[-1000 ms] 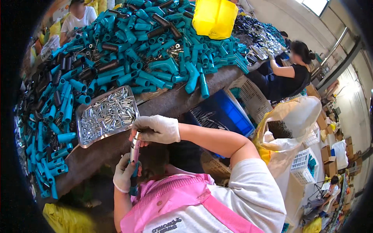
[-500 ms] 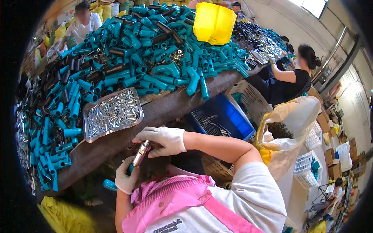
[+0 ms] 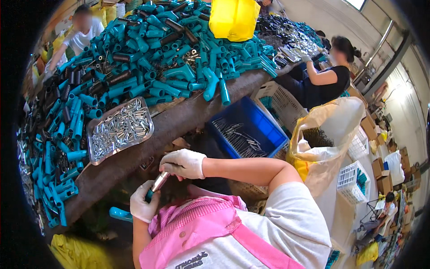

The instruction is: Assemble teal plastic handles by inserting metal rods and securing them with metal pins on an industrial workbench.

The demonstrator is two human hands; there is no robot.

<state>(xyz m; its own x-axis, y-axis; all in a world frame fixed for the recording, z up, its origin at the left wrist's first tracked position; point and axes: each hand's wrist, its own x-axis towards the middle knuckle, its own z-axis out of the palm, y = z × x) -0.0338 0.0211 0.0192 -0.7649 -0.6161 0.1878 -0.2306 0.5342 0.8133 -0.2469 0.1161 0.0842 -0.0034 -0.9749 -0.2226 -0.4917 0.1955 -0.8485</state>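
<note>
Both my hands wear white gloves and meet over my lap. My left hand (image 3: pixel 144 202) is closed round the teal lower end of a shiny metal cylinder (image 3: pixel 160 181), which tilts up to the right. The fingers of my right hand (image 3: pixel 184 164) are curled at the cylinder's upper end, their tips partly hidden. A rounded teal handle (image 3: pixel 121 214) sticks out to the left of my left hand; whether it joins the cylinder is hidden. Closest on the bench is a metal tray (image 3: pixel 148 131) of small silver pins.
Teal plastic housings (image 3: pixel 179 85) are heaped over the bench (image 3: pixel 179 110), with a yellow container (image 3: pixel 234 20) on top. Right of me stand a blue crate (image 3: pixel 273 145) with metal rods and a large open sack (image 3: pixel 333 112). Two co-workers (image 3: pixel 329 76) (image 3: pixel 87 33) are across and beside the bench.
The view has shifted, so the bench and tray sit higher and further left. My right fingers have moved up toward the cylinder's end, showing more of its metal.
</note>
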